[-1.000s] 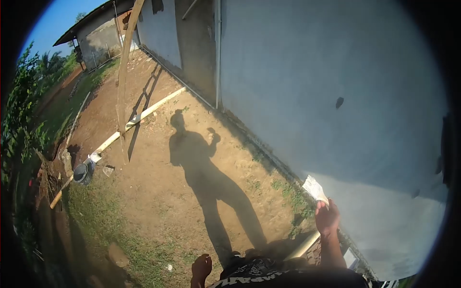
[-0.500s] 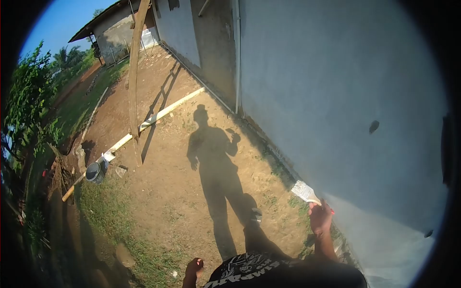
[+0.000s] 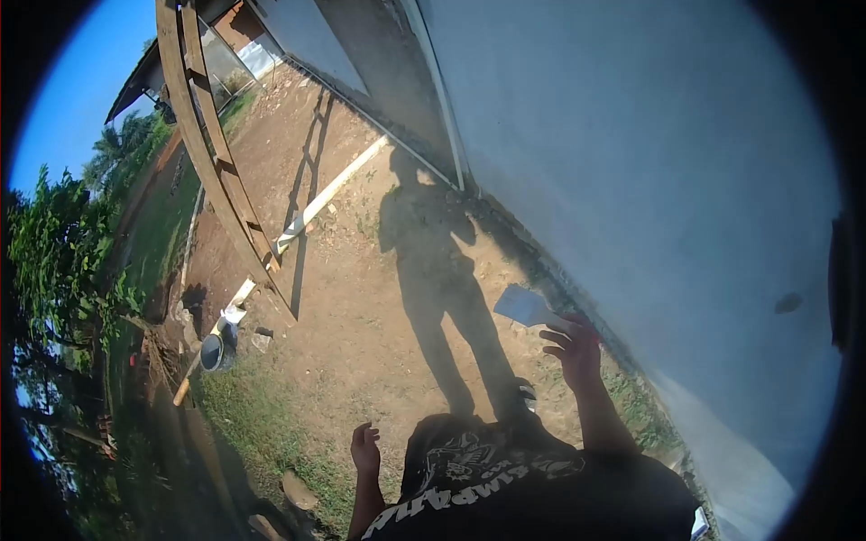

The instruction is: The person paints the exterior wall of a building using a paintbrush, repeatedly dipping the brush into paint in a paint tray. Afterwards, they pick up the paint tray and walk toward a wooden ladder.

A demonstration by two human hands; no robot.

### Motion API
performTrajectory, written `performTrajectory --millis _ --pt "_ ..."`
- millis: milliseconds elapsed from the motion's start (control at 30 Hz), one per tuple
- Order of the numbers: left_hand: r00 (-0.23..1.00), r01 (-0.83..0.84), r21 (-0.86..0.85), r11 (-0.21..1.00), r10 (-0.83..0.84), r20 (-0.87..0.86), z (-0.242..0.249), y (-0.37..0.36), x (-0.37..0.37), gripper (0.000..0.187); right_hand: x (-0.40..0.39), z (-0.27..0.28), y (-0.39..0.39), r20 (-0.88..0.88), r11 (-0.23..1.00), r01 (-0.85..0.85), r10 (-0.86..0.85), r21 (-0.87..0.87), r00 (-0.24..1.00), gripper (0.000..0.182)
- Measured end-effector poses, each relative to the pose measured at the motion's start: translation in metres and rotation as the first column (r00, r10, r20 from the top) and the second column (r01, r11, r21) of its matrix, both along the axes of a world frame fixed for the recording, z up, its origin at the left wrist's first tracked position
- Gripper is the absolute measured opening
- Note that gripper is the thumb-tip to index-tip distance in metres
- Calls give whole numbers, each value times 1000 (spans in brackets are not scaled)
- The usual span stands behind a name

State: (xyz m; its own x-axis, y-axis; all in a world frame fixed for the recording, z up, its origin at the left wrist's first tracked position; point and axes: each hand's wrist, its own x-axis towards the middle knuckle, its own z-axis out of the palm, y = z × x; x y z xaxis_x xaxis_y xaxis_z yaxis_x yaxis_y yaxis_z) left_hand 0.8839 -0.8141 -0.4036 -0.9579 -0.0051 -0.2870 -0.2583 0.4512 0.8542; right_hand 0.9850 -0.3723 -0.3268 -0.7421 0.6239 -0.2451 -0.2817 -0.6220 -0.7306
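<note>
A wide flat paintbrush (image 3: 523,307) with a pale head is in my right hand (image 3: 577,347), its bristle end pointing left over the ground. The handle is mostly hidden by my fingers, some of which are spread. Close to the right of that hand rises the grey-blue wall (image 3: 649,162); the brush head overlaps bare soil in this view. My left hand (image 3: 365,446) hangs low beside my dark shirt (image 3: 505,464), fingers loosely bent and a little apart, with nothing seen in them.
A wooden ladder (image 3: 216,162) leans at upper left. Behind its foot, a pale pole (image 3: 338,189) lies across the soil toward the wall. One dark bucket (image 3: 215,353) stands on the left. A white pipe (image 3: 442,99) runs up the wall. My shadow (image 3: 442,270) falls ahead.
My right hand has moved up and left with the paintbrush, and its fingers have spread. The left hand has risen further into view. The camera view has turned, showing more of the ladder.
</note>
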Motion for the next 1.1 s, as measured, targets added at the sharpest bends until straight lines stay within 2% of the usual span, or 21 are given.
performTrajectory --millis 67,133,167,267,300,367,467,533,567,600,633,667,733,800,833,900,967,1000,1033,1067,1100 --pt "966 -159 5 987 155 208 -52 -30 3 31 -28 -9 4 43 1000 -17 18 -9 999 35" --pt "958 -154 41 987 139 253 -119 -91 33 29 -59 -14 8 113 997 -35 42 -67 993 35" --pt "947 -148 61 987 124 296 -139 -97 13 27 -79 -7 7 201 998 5 7 -61 980 35" --pt "905 -105 109 989 50 423 -188 -124 -71 23 -139 -8 1 257 996 92 -91 9 962 36" --pt "888 -86 121 989 21 459 -199 -134 -110 22 -158 -19 -3 199 990 118 -131 73 971 39" --pt "848 -66 160 985 -30 529 -221 -141 -190 19 -205 -13 -14 159 976 217 -220 36 963 36" --pt "728 -128 220 967 -59 683 -251 -134 -227 16 -273 15 -28 108 949 313 -316 45 943 36" --pt "668 -144 243 959 -87 739 -259 -129 -291 15 -313 36 -22 49 922 387 -388 27 921 36" --pt "485 -450 247 858 3 874 -214 -122 -364 16 -329 49 -15 42 918 396 -396 18 917 37" --pt "706 -358 166 919 149 693 -183 -86 -421 21 -343 61 -10 35 912 409 -409 6 912 37" --pt "774 -348 121 930 212 597 -137 -51 -476 29 -358 76 -7 70 880 475 -474 0 878 36" --pt "868 -239 215 947 110 484 -121 -41 -526 37 -369 83 -7 61 869 496 -494 -5 867 36" --pt "948 -147 266 953 59 314 -75 -2 -599 40 -392 93 2 83 811 583 -579 -47 811 35" --pt "958 -119 267 956 40 285 -54 36 -643 40 -400 72 15 44 811 583 -581 -45 813 34" --pt "963 -118 250 961 49 266 -55 52 -654 40 -407 66 19 49 813 582 -580 -39 813 33" --pt "977 -58 304 951 -9 215 -94 65 -659 35 -417 46 30 36 814 579 -578 -45 815 31" --pt "881 -242 205 948 126 457 -134 75 -645 24 -430 32 44 20 801 597 -597 -50 802 32" --pt "894 -121 144 982 45 447 -184 56 -636 27 -441 27 52 22 783 619 -619 -65 785 33" --pt "906 -101 134 986 36 421 -201 30 -608 27 -448 28 56 17 780 623 -623 -55 782 35" --pt "929 10 69 998 -34 369 -196 46 -627 27 -455 23 63 6 765 639 -641 -83 767 35" --pt "939 123 0 992 -117 323 -194 64 -647 27 -461 20 70 -20 757 653 -653 18 757 34"
